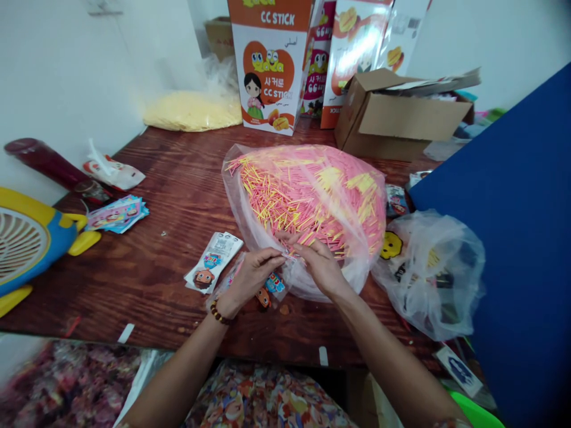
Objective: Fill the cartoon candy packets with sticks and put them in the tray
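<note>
A big clear plastic bag (312,202) full of thin pink and yellow sticks lies in the middle of the dark wooden table (178,178). My left hand (250,276) is closed around a small printed clear packet (272,288) just in front of the bag. My right hand (319,261) pinches at the packet's mouth, fingertips meeting the left hand's, with a few sticks between them. A flat printed packet (214,261) lies just left of my left hand.
A yellow and blue fan (31,238) sits at the left edge, with a stack of packets (118,213) beside it. Cartons marked CC STICK (270,65) and an open cardboard box (392,116) stand behind. A crumpled clear bag (428,267) and a blue panel (517,238) are right.
</note>
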The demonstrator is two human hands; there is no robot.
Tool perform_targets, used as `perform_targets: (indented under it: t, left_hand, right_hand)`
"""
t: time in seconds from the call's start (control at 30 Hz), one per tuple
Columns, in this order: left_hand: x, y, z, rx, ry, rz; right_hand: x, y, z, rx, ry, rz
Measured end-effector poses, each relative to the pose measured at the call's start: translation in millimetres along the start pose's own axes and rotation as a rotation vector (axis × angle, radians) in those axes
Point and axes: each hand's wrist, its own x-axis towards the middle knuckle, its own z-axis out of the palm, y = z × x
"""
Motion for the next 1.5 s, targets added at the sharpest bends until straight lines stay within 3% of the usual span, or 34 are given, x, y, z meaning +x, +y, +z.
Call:
perform_targets:
  t: [0.2, 0.43, 0.6, 0.7, 0.83, 1.03, 1.17, 1.3, 1.4, 1.5]
  left_hand:
    - [5, 2, -0.5, -0.033, 0.018, 0.005]
    - [16, 0, 0.2, -0.089, 0.097, 0.071]
    - [20, 1, -4.1, -0.164, 0.172, 0.069]
    - [17, 5, -7.9, -0.166, 0.174, 0.097]
    - [12, 12, -10.1, -0.133, 0.214, 0.184]
    - [14, 15, -12.8, -0.182, 0.301, 0.116]
    - [9, 7, -26.5, -0.129, 0.302, 0.04]
    - [-12, -11, -51.7, 0.029, 0.305, -0.056]
    - [-29, -29, -70.3, 0.202, 0.327, -0.13]
    - [-37, -46, -79.5, 0.355, 0.295, -0.179]
  right_hand:
    - [0, -18, -1, -0.138, -0.046, -0.093]
    - [3, -26, -15, -0.677, -0.229, -0.223]
    - [4, -29, -28, -0.64, -0.169, -0.18]
    - [3, -28, -28, -0.684, -0.067, -0.197]
    - [7, -27, -23, -0.636, -0.067, -0.217]
    - [22, -16, -18, -0.457, -0.051, -0.043]
    - [26, 0, -7, -0.379, -0.099, 0.111]
    - [22, 25, 21, -0.313, -0.13, 0.261]
    - [17, 40, 45, -0.473, -0.197, 0.287]
    - [14, 42, 55, -0.751, -0.235, 0.185]
